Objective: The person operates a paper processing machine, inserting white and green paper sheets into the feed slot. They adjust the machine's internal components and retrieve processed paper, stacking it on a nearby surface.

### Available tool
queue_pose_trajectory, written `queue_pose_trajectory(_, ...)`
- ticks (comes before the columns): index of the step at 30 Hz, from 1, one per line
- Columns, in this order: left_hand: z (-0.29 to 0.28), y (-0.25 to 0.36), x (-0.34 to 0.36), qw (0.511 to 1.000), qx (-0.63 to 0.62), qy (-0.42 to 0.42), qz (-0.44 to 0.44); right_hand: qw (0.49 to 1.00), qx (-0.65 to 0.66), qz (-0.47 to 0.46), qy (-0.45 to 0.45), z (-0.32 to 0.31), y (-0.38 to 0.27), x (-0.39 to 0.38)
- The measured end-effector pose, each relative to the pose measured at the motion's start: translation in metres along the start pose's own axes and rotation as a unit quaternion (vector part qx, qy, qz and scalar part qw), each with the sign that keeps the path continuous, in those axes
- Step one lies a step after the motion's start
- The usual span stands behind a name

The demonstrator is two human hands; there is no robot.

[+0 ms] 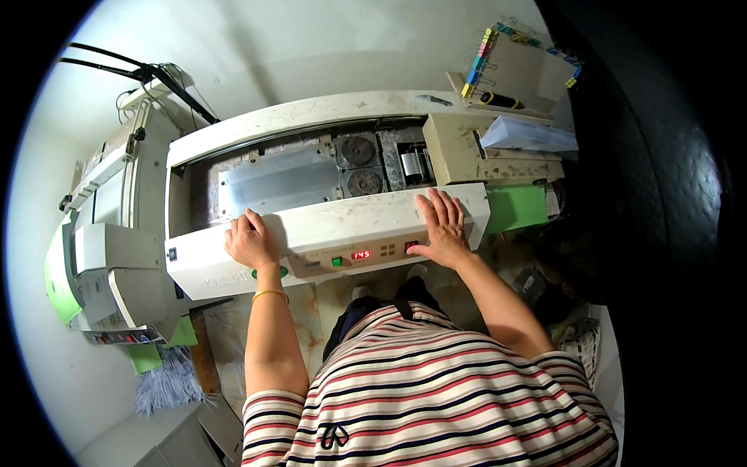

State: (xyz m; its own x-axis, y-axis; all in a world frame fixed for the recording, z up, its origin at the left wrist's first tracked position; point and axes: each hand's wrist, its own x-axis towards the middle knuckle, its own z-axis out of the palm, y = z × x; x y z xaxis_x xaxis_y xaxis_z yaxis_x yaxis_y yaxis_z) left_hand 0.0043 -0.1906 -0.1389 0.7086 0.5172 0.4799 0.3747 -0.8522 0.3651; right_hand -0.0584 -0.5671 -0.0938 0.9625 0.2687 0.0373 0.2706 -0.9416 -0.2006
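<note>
The long white machine [334, 226] stands in front of the person, against the wall, and both hands are on its front cover [350, 218]. The left hand [254, 243] lies near the cover's inner edge with its fingers loosely curled; one cannot tell whether it holds anything. The right hand [447, 233] is flat, its fingers apart and clamped on nothing. Its thumb is at the red switch [411, 246], but whether it presses is not possible to see.

By its look, the machine is heavy and stiff, so a hand's light weight should hardly move it. The cover seems to be hard painted metal, rather smooth, so a flat palm may slide a little; its long edge gives the fingers a better hold. The switch and the red display [361, 255] are probably the more fragile parts and ask only for a soft fingertip. Behind the cover, the shiny metal plate [272, 187] looks rigid and slippery, and the round dark parts [358, 152] seem a poor place for fingers.
</note>
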Motion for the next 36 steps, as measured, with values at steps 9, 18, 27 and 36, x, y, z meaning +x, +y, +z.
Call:
queue_pose_trajectory(9,0.004,-0.005,0.003,0.998,-0.004,0.050,0.032,1.000,-0.017,-0.003,0.023,0.008,-0.006,0.002)
queue_pose_trajectory(18,0.004,-0.005,0.002,0.998,-0.008,0.046,0.035,0.999,-0.013,-0.008,0.033,0.015,-0.003,0.002)
queue_pose_trajectory(27,0.002,-0.004,0.001,1.000,-0.004,-0.009,0.000,0.998,-0.018,-0.064,-0.022,-0.001,0.011,0.005)
queue_pose_trajectory(36,0.007,-0.003,0.004,0.997,-0.004,0.064,0.035,0.980,-0.016,-0.189,0.058,-0.004,0.052,0.024)
